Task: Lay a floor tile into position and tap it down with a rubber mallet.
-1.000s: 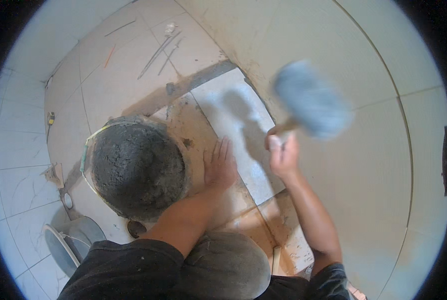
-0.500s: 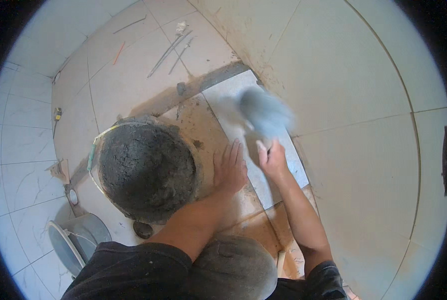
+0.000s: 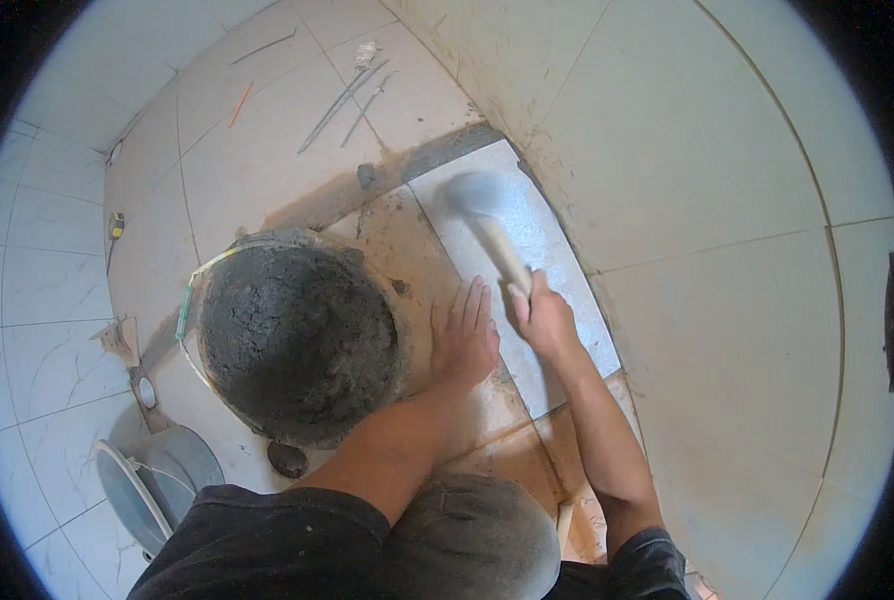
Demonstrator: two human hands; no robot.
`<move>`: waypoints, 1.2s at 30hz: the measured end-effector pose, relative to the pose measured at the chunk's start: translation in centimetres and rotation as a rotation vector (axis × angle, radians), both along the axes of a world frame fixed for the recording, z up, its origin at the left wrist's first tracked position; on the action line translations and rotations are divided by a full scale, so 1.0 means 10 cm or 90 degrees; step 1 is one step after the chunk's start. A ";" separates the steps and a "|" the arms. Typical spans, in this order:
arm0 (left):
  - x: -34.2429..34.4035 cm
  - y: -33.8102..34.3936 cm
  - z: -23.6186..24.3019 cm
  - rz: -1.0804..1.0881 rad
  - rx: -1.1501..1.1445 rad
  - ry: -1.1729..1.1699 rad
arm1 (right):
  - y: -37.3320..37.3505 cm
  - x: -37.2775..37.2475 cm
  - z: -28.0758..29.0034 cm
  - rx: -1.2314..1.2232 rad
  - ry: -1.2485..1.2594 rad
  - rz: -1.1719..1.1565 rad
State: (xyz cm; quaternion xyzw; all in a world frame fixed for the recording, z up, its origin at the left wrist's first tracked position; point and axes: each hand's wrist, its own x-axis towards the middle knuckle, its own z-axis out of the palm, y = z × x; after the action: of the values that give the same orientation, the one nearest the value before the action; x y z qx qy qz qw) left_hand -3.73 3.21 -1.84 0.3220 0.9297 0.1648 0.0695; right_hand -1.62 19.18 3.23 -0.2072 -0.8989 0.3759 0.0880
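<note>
The right hand grips the pale handle of a rubber mallet, its blurred head over the grey tile at twelve o'clock. The left hand lies flat just beside it. A mortar-filled basin sits at nine o'clock.

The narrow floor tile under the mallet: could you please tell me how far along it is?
Done: narrow tile lies in its gap beside the laid large tiles. In hand: right hand holds the mallet on it; left hand presses alongside. Left: bare bed strip, mortar pan full.
</note>
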 end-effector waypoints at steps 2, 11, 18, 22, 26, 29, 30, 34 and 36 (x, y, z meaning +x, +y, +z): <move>-0.02 -0.05 -0.01 -0.001 -0.030 0.019 | -0.06 -0.07 0.11 0.067 -0.180 0.047; -0.01 -0.01 -0.01 -0.013 -0.074 0.018 | -0.16 -0.15 0.15 -0.022 0.163 0.005; -0.04 -0.09 0.02 0.014 -0.059 0.027 | -0.21 -0.18 0.42 -0.018 0.008 0.024; -0.05 -0.05 0.08 -0.009 -0.049 0.009 | -0.18 -0.23 0.43 -0.126 0.210 -0.024; 0.00 -0.01 -0.01 -0.012 -0.020 0.012 | -0.08 -0.13 0.07 -0.027 0.075 -0.005; -0.02 -0.07 0.00 -0.004 -0.040 0.028 | -0.17 -0.17 0.22 0.050 -0.213 0.035; -0.05 -0.10 0.01 0.005 -0.050 0.035 | -0.21 -0.21 0.36 0.001 -0.109 0.023; -0.07 -0.09 0.01 0.005 -0.076 0.041 | -0.24 -0.27 0.49 -0.069 0.205 -0.002; -0.02 -0.04 0.02 -0.002 -0.031 0.021 | -0.19 -0.21 0.23 -0.038 0.248 -0.019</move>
State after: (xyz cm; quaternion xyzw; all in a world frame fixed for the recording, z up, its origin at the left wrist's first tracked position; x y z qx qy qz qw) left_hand -3.94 2.83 -1.67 0.3247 0.9338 0.1370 0.0623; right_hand -3.72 17.30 5.56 -0.1462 -0.8500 0.4343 0.2598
